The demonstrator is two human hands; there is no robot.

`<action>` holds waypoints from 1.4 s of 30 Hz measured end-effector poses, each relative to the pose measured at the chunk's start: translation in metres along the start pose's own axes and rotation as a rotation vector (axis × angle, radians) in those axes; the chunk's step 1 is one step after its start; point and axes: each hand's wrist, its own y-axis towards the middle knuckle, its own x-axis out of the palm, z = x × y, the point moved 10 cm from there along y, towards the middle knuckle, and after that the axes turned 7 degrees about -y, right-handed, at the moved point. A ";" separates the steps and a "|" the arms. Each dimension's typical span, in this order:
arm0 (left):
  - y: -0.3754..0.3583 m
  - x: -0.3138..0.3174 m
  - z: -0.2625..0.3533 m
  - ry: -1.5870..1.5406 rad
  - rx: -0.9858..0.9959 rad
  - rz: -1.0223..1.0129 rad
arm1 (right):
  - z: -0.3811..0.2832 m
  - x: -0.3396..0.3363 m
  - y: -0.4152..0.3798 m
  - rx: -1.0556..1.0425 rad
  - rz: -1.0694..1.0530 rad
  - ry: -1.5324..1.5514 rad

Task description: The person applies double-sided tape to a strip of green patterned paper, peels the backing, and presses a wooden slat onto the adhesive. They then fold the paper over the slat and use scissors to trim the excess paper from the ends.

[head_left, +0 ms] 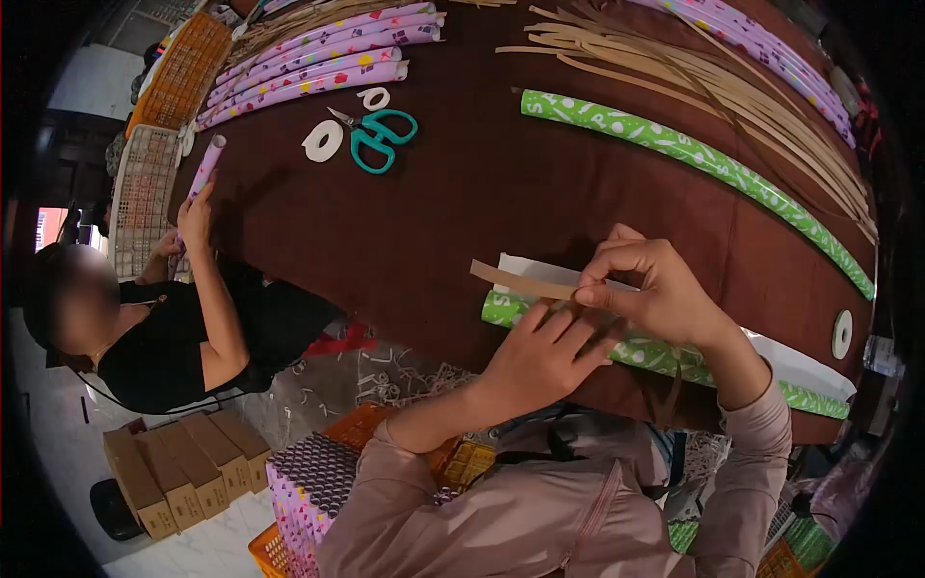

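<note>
A green patterned roll of wrapping paper (655,354) lies along the near table edge, its white inner side turned up as a loose flap. My left hand (544,358) is closed over the roll near its left part, fingers pressed on the paper. Just above it, my right hand (647,284) pinches a brown paper strip (520,281) between thumb and fingers. The strip's left end sticks out over the white flap. Another brown length hangs from the roll below my right hand. Both palms are hidden.
Teal scissors (383,140) and white tape rolls (323,141) lie on the brown-covered table (462,212). A second green roll (694,159), brown strips (694,82) and pink rolls (318,82) are beyond. At left, a person (164,337) holds a pink roll. Cardboard boxes (188,472) stand on the floor.
</note>
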 end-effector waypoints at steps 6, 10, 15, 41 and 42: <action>-0.019 -0.026 -0.031 0.044 -0.161 0.041 | -0.004 0.002 0.000 -0.087 0.059 -0.257; -0.022 -0.026 -0.037 0.151 -0.190 0.000 | 0.001 0.004 0.005 -0.059 0.106 -0.343; -0.023 -0.023 -0.039 0.121 -0.164 -0.012 | 0.004 0.007 0.007 -0.045 0.109 -0.397; -0.028 -0.032 -0.042 0.143 -0.158 0.118 | 0.016 0.010 0.005 0.013 0.142 -0.453; -0.027 -0.031 -0.043 0.133 -0.166 0.107 | 0.016 0.010 0.005 0.012 0.142 -0.457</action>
